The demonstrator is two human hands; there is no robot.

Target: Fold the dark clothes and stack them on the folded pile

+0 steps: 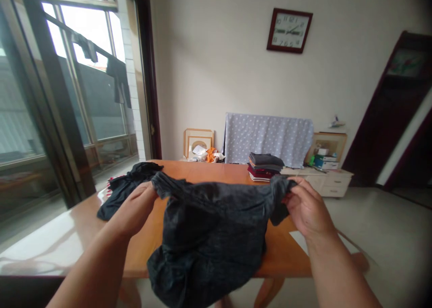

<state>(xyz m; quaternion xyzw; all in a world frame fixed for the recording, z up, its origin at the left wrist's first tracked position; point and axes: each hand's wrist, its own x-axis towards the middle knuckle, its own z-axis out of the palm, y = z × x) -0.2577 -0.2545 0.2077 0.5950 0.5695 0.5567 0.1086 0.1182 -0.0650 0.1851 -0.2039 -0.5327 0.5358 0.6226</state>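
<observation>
A dark grey garment (216,236) hangs stretched between my hands over the near edge of the wooden table (199,170). My left hand (140,202) is closed on its upper left end, and my right hand (308,204) grips the upper right end. Its lower part droops in loose folds past the table edge. Whether it is a shirt or trousers I cannot tell. Left of my left hand lies a crumpled black garment (124,191), with a bit of red-and-white striped cloth beside it. Towards the far right of the table stands a stack of folded clothes (265,167).
Behind the table a grey dotted cloth (268,139) covers something against the wall. A low white cabinet (329,184) holds boxes and small items. Picture frames (199,139) lean at the wall. Glass doors (84,96) stand at left, and a wall clock (290,31) hangs above.
</observation>
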